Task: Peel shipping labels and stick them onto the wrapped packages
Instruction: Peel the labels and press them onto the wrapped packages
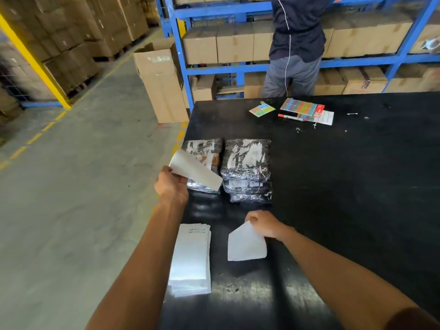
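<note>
Two packages wrapped in shiny dark plastic lie side by side on the black table [357, 186]: the left package [204, 153] and the right package [247, 170]. My left hand [171, 184] pinches a curled white label [195, 170] over the left package. My right hand [264, 222] holds a white backing sheet [246, 244] above the table, nearer to me. A stack of label sheets [190, 260] lies at the table's left edge, below my left forearm.
At the table's far side lie a red marker [290, 117], coloured sticker sheets [303, 108] and a small card [262, 109]. A person [295, 46] stands at blue shelving [238, 67] full of cartons. A tall open carton [162, 84] stands on the floor to the left.
</note>
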{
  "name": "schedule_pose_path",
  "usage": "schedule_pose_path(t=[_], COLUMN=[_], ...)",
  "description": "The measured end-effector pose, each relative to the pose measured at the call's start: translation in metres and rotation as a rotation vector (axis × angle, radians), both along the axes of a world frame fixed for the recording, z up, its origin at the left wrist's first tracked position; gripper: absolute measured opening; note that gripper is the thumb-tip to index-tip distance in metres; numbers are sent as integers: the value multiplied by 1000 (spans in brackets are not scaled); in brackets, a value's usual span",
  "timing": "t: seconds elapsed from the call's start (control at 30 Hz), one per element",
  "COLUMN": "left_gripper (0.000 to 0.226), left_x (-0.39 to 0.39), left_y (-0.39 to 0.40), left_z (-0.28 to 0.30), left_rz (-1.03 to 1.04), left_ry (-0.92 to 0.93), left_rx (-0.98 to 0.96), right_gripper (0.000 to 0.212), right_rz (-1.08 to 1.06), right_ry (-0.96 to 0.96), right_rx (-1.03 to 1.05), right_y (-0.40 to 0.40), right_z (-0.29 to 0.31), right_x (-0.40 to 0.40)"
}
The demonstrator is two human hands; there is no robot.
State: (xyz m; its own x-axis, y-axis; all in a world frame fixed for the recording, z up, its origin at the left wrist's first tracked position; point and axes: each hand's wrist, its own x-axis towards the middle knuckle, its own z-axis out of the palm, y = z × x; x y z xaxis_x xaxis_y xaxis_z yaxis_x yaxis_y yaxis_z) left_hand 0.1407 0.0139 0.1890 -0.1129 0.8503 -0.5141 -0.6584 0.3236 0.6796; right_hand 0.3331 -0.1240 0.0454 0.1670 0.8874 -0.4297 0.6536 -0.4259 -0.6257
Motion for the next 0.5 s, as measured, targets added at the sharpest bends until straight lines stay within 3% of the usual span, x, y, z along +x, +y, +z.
schedule_pose_path(t=[0.1, 0.23, 0.33, 0.43, 0.5], left_gripper=[6, 5, 9, 8, 8], left_x=[1, 1, 5, 16, 28], left_y=[-9, -13, -12, -9, -7], left_z=[-6, -4, 0, 6, 14], left_rz=[-18, -50, -71, -125, -175], left_ry=[56, 94, 124, 159, 184], left_rx=[-23, 0, 34, 78, 109], right_gripper=[33, 45, 39, 22, 17], right_rz=[132, 153, 50, -144, -237], right_ry=[-77, -70, -190, -174, -156], right_rx=[-16, 8, 347, 804, 988], right_y=[-11, -11, 0, 17, 30], right_z=[-29, -47, -31, 15, 50], right_x=[-23, -33, -26, -23, -22])
